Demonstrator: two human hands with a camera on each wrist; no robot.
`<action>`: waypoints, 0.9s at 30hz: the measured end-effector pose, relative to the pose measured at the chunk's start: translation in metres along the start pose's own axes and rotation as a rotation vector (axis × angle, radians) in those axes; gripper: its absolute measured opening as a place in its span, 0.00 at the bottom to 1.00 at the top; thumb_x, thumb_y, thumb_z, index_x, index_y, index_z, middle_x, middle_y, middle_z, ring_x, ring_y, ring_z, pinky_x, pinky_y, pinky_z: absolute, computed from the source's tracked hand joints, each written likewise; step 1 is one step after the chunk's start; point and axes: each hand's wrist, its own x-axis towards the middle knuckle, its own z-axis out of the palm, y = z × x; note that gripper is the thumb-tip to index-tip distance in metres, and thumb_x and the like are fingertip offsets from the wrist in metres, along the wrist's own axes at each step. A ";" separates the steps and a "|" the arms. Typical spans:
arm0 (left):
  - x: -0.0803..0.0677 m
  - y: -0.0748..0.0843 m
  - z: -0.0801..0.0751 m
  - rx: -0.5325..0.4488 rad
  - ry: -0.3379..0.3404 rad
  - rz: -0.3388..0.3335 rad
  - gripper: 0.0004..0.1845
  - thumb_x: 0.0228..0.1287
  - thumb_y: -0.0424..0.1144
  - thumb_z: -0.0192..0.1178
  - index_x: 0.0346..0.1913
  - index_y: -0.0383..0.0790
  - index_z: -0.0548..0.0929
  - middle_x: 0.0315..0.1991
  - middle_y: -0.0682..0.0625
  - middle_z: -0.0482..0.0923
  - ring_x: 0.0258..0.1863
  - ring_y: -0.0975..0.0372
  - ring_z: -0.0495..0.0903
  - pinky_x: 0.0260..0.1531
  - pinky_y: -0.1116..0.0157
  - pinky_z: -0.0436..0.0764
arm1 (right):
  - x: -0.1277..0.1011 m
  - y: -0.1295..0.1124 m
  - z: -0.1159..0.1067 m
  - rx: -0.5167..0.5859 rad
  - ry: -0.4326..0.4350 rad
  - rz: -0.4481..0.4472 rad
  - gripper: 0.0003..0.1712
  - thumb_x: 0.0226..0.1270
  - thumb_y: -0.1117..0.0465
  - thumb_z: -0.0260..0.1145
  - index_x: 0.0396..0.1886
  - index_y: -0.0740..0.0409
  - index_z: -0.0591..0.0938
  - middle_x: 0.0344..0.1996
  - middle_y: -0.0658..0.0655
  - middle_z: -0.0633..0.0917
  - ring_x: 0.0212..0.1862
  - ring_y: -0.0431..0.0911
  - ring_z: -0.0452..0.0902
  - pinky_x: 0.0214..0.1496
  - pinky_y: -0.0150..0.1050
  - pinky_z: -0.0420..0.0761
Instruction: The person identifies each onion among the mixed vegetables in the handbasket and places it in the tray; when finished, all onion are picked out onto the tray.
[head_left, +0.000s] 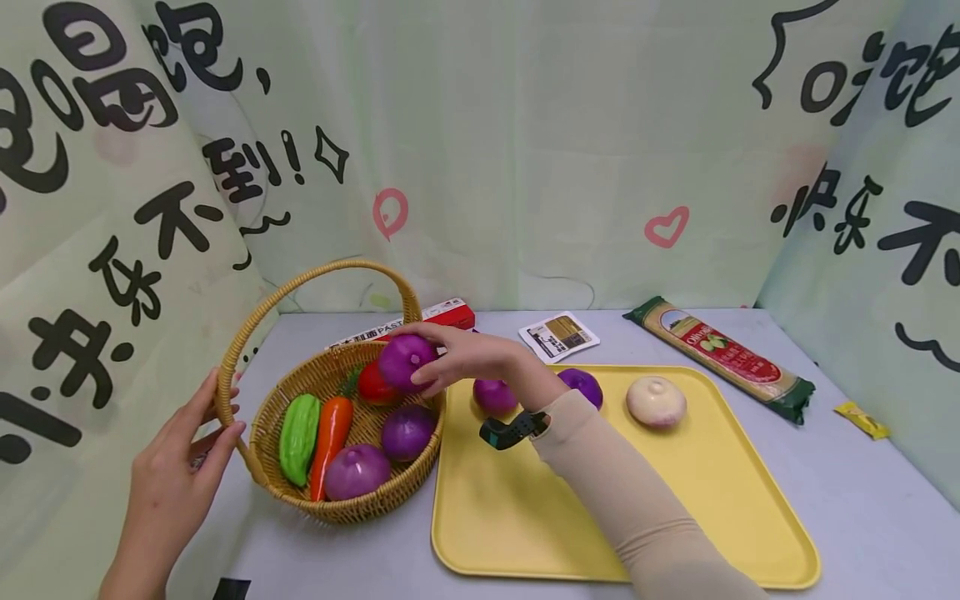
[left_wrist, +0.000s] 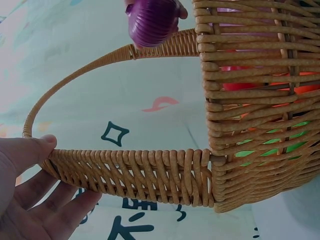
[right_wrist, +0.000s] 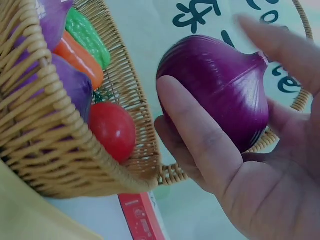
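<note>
My right hand (head_left: pixel 467 360) holds a purple onion (head_left: pixel 406 363) above the wicker basket (head_left: pixel 272 417), over its right rear part. In the right wrist view, fingers curl round that onion (right_wrist: pixel 215 90). My left hand (head_left: pixel 180 467) grips the left side of the basket's arched handle, thumb on one face and fingers behind it, as the left wrist view shows. Inside the basket lie a green bumpy vegetable (head_left: pixel 299 437), an orange carrot (head_left: pixel 332 442), a red tomato (head_left: pixel 375 385) partly hidden by the held onion, and two purple onions, one in front (head_left: pixel 358 472), one at right (head_left: pixel 407 432).
Right of the basket lies a yellow tray (head_left: pixel 525 517) with two purple onions (head_left: pixel 579 385), partly behind my right arm, and a whitish onion (head_left: pixel 656 402). Behind are a red pasta box (head_left: pixel 450 314), a white packet (head_left: pixel 558 337), an Olive noodle bag (head_left: pixel 720 354) and a small yellow sachet (head_left: pixel 862 419).
</note>
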 end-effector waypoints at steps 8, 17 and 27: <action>0.001 0.001 0.000 -0.009 0.007 0.009 0.45 0.48 0.19 0.66 0.70 0.50 0.64 0.48 0.36 0.80 0.47 0.95 0.61 0.38 0.96 0.64 | -0.014 0.004 -0.006 -0.223 0.076 -0.060 0.46 0.55 0.64 0.70 0.69 0.31 0.61 0.65 0.51 0.66 0.58 0.50 0.72 0.55 0.42 0.80; 0.000 0.001 0.000 -0.017 0.006 0.018 0.45 0.47 0.19 0.66 0.70 0.50 0.64 0.47 0.35 0.80 0.47 0.95 0.61 0.39 0.95 0.64 | -0.027 0.007 -0.005 -0.222 0.039 -0.097 0.42 0.58 0.61 0.68 0.69 0.31 0.62 0.64 0.50 0.68 0.57 0.49 0.75 0.56 0.42 0.80; -0.001 0.000 0.000 -0.012 0.002 0.009 0.45 0.48 0.19 0.66 0.70 0.50 0.64 0.48 0.36 0.80 0.47 0.95 0.60 0.39 0.95 0.64 | -0.045 0.010 -0.007 -0.238 0.082 -0.129 0.41 0.59 0.61 0.68 0.69 0.34 0.62 0.63 0.53 0.69 0.57 0.48 0.75 0.57 0.41 0.79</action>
